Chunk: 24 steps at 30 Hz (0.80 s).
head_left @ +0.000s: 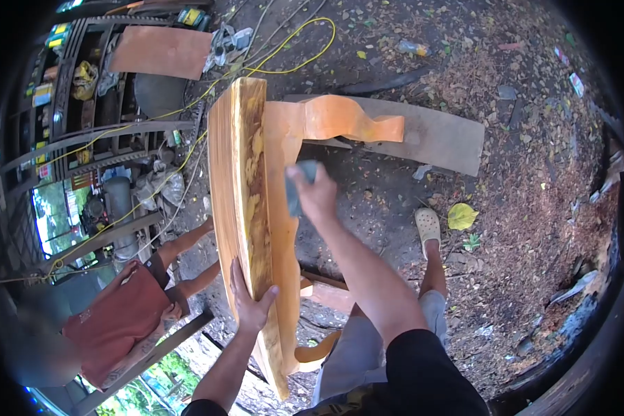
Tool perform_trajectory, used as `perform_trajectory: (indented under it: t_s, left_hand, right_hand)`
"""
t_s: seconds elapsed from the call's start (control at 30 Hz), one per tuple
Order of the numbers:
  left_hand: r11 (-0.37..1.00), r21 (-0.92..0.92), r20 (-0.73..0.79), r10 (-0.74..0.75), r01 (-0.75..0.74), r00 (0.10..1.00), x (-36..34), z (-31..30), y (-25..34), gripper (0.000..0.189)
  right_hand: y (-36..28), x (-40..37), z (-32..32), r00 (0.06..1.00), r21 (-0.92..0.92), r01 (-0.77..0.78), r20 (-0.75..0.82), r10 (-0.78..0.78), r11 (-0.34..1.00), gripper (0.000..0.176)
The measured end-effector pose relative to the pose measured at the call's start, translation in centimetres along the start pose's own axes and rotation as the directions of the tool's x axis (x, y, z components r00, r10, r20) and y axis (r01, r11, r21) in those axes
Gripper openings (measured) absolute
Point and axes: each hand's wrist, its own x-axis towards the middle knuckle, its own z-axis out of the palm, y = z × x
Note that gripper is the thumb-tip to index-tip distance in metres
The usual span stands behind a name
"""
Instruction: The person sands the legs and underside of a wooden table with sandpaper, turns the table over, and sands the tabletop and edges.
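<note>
A wooden table (251, 159) with a thick, rough live edge lies across the middle of the view, with curved orange-brown legs (333, 118) pointing right. My right hand (315, 193) is closed round a grey-green sanding pad (301, 182), which touches the apron (281, 208) below the tabletop. My left hand (252, 299) rests on the tabletop's edge near its lower end, thumb spread from the fingers, holding nothing.
A person in a red shirt (121, 322) stands at the lower left. Behind the table are a metal rack (83, 90), a brown board (161, 53) and a yellow cable (333, 36). A grey board (437, 139) lies on leaf-strewn ground.
</note>
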Motion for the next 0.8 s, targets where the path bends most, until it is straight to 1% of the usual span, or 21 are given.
perform_trajectory:
  t_s: [0.07,0.13,0.17,0.2,0.27,0.33,0.4,0.47,0.5,0.53,0.57,0.6,0.67,0.7,0.73,0.8]
  left_hand:
    - [1.000,-0.017,0.001,0.009,-0.009,1.000,0.2,0.1,-0.2,0.121]
    - [1.000,-0.017,0.001,0.011,-0.011,1.000,0.1,-0.3,-0.4,0.121]
    - [1.000,-0.011,-0.001,0.015,-0.015,1.000,0.2,-0.3,-0.4,0.121]
    - [1.000,-0.003,-0.003,0.017,-0.017,1.000,0.3,-0.3,-0.5,0.121]
    - [0.999,0.026,-0.007,0.022,-0.022,1.000,0.3,-0.5,-0.5,0.121]
    - [1.000,0.016,-0.007,0.023,-0.023,1.000,0.4,-0.6,-0.6,0.121]
    - [1.000,-0.008,-0.002,0.030,-0.030,1.000,0.7,-0.6,-0.6,0.120]
    - [0.999,-0.028,-0.027,0.021,-0.022,0.999,0.5,-0.7,-1.0,0.119]
    - [0.998,-0.055,-0.026,0.012,-0.013,1.000,0.5,-0.4,-1.8,0.118]
    - [0.999,0.027,-0.035,0.037,-0.036,0.999,0.4,-0.4,-1.9,0.117]
    - [0.997,0.070,-0.031,0.027,-0.024,0.999,0.2,-0.5,-1.6,0.117]
    - [0.998,0.069,-0.020,0.004,-0.003,1.000,0.2,-0.8,-1.1,0.116]
    - [0.996,0.085,-0.052,-0.002,0.006,0.999,0.0,-0.5,-1.4,0.117]
    - [0.996,0.082,-0.038,-0.024,0.027,0.999,0.0,-0.9,-1.0,0.117]
    - [0.997,0.059,0.009,-0.052,0.051,0.999,-0.1,-1.3,-0.9,0.115]
    - [0.998,0.051,0.058,-0.030,0.027,0.998,-0.8,-2.0,-1.3,0.113]
  right_hand:
    - [5.2,-5.1,-0.4,0.971,-0.090,0.225,0.099,-0.216,0.970,0.047]
    - [9.4,-8.9,-2.8,0.970,-0.384,0.164,0.229,-0.078,0.909,0.042]
    - [9.1,-9.8,-4.0,0.984,-0.233,0.021,0.176,0.020,0.972,0.042]
    - [8.9,-10.4,-5.0,0.981,-0.070,-0.124,0.141,0.133,0.990,0.042]
    - [10.3,-7.4,-5.9,0.996,-0.207,-0.079,-0.061,0.068,0.975,0.041]
    - [4.1,-4.4,-6.4,0.996,-0.003,0.041,-0.076,-0.041,0.999,0.040]
    - [0.2,-1.4,-5.9,0.959,-0.127,0.233,-0.134,-0.249,0.964,0.035]
    - [-2.1,1.2,-5.3,0.942,0.011,0.318,-0.116,-0.315,0.948,0.033]
    - [-3.4,1.6,-5.3,0.938,0.041,0.330,-0.123,-0.323,0.943,0.030]
    - [-4.2,2.2,-5.1,0.935,0.080,0.343,-0.120,-0.332,0.936,0.027]
    - [-3.9,2.8,-5.1,0.937,0.126,0.343,-0.124,-0.328,0.931,0.026]
    - [-3.4,3.2,-5.0,0.938,0.172,0.343,-0.124,-0.325,0.923,0.026]
    - [-2.5,2.7,-3.8,0.891,-0.072,0.434,-0.112,-0.440,0.898,0.022]
    - [-2.0,1.8,-2.7,0.881,-0.166,0.455,-0.063,-0.470,0.875,0.025]
    - [-1.5,0.6,-1.5,0.867,-0.258,0.477,-0.016,-0.498,0.840,0.029]
    - [-1.0,-1.8,0.9,0.843,-0.214,0.537,0.146,-0.517,0.816,0.042]
